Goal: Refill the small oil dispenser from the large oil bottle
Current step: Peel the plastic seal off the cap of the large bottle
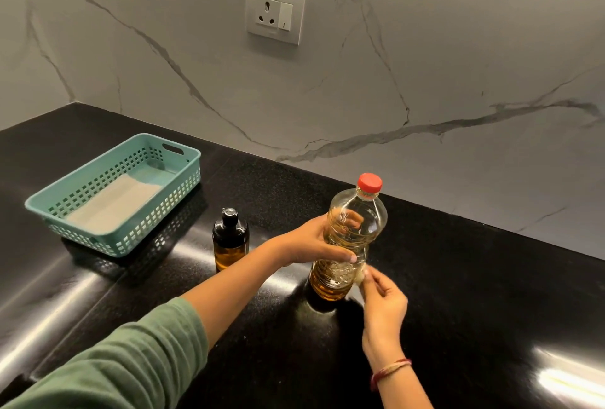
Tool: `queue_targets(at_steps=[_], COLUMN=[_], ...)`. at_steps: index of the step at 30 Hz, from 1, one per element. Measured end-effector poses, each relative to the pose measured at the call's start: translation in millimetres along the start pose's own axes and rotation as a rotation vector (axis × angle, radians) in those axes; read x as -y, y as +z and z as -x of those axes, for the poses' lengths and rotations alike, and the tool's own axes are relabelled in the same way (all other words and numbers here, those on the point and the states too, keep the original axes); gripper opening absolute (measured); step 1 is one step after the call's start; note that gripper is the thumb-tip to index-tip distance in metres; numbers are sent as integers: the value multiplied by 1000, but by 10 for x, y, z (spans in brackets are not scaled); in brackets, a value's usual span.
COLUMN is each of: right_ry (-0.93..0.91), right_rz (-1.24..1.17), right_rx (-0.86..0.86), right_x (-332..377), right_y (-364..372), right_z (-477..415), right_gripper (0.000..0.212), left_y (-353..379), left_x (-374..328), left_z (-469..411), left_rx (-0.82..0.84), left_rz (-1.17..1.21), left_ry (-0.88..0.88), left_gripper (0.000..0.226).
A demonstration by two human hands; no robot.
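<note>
Oil could spill once the red cap (369, 183) comes off: the left hand (311, 241) grips the big bottle (347, 241) mid-body, right hand (381, 302) pinching near its base. Dispenser (230, 238), capped, stands at nine o'clock, well apart on the counter (458, 277).

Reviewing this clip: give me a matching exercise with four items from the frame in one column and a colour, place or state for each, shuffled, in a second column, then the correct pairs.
Items:
1. large oil bottle
2. small oil dispenser
3. basket
4. right hand

Descriptions:
A. teal, with a pale folded cloth inside
B. gripped around the middle by the left hand, red cap on
C. pinching something small and pale against the lower side of the large bottle
D. dark amber with a black top, standing untouched on the counter

Pairs: 1-B, 2-D, 3-A, 4-C
</note>
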State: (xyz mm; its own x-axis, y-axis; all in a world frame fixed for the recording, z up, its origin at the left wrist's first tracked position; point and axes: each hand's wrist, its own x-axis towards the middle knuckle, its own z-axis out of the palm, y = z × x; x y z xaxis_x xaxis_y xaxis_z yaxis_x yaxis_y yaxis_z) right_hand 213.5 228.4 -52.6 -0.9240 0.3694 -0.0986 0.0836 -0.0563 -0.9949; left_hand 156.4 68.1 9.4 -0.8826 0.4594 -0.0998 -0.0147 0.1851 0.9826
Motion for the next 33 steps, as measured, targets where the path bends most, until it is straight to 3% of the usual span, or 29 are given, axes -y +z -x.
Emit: queue_targets(at_steps=[3,6,12,15,17,21,24,30,33], right_ry=[-167,-295,53,148,134,-103,-235,38,-10], right_rz=[-77,55,168,156,89,-20,104,245,205], right_rx=[27,25,34,55,71,148,105,196,226], right_x=[382,399,-261,-214,11,465,364,-116,111], right_y=[43,87,38,12,9,53,103,35,3], right_z=[-46,-93,-61,-69,-129,-224,-241,-205,-271], right_gripper=[23,20,31,25,21,22,26,34,27], left_y=[-5,-6,26,24,23,19,18,57,35], left_x=[11,28,21,22,17,16,15,4,-2], left_z=[-5,-12,-14,-18,-14,-9,-5,-1,5], left_rx=[-5,-7,-5,-8,-5,1,0,-13,9], left_rz=[9,12,2,2,3,32,35,54,41], left_ry=[-12,-16,9,0,-5,-20,-22,-2,-10], left_gripper=[58,61,76,75,72,62,64,66,53])
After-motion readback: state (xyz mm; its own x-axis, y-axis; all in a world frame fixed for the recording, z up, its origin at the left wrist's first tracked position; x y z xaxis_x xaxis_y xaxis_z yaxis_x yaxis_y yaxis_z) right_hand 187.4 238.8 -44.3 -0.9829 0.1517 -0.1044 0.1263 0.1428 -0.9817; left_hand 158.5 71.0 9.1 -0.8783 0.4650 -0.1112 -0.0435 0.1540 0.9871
